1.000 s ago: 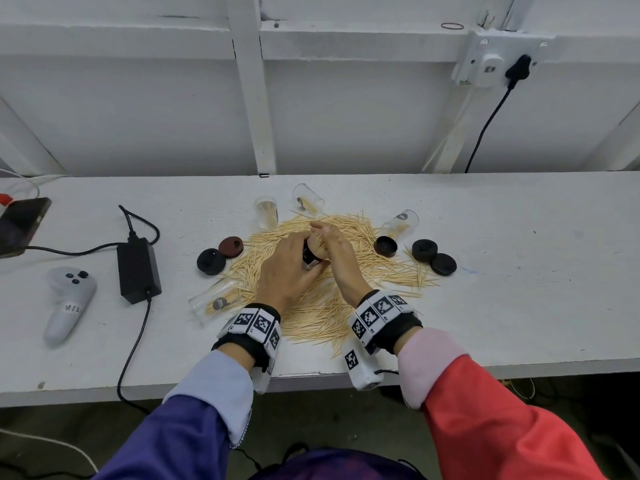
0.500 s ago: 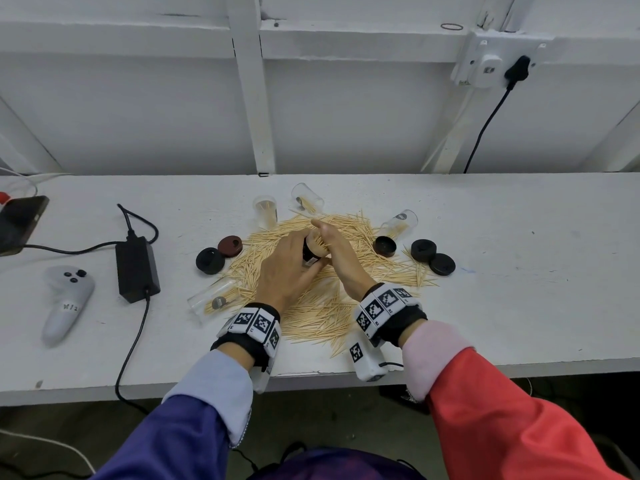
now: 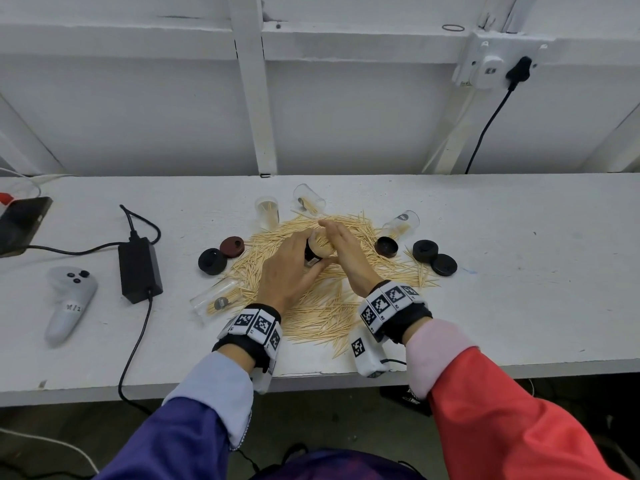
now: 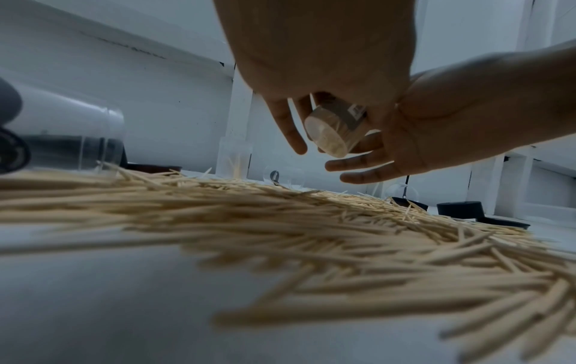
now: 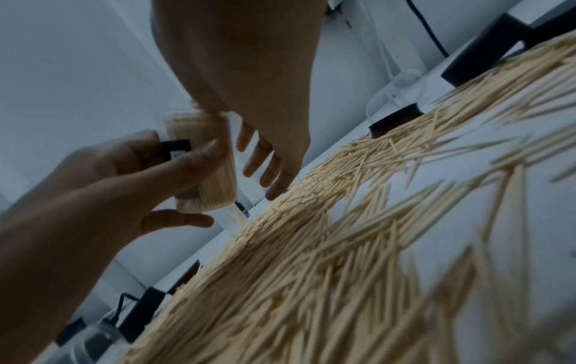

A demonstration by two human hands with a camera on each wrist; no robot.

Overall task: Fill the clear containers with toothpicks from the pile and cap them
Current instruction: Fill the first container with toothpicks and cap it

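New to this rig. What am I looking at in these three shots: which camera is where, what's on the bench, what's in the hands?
There is no machine here: a person works with two bare hands, and the checkered bands on the wrists carry cameras.

The wide shot comes from a camera on the head, looking down at the white bench. The other two are shot from each wrist, looking along the hand.

On the bench lies a toothpick pile, ringed by clear containers, one upright and others on their sides, plus loose dark caps. To the left sit a power adapter, a white controller and a phone.

The left hand grips a packed container full of toothpicks. The right hand is beside it with straight fingers, holding nothing.
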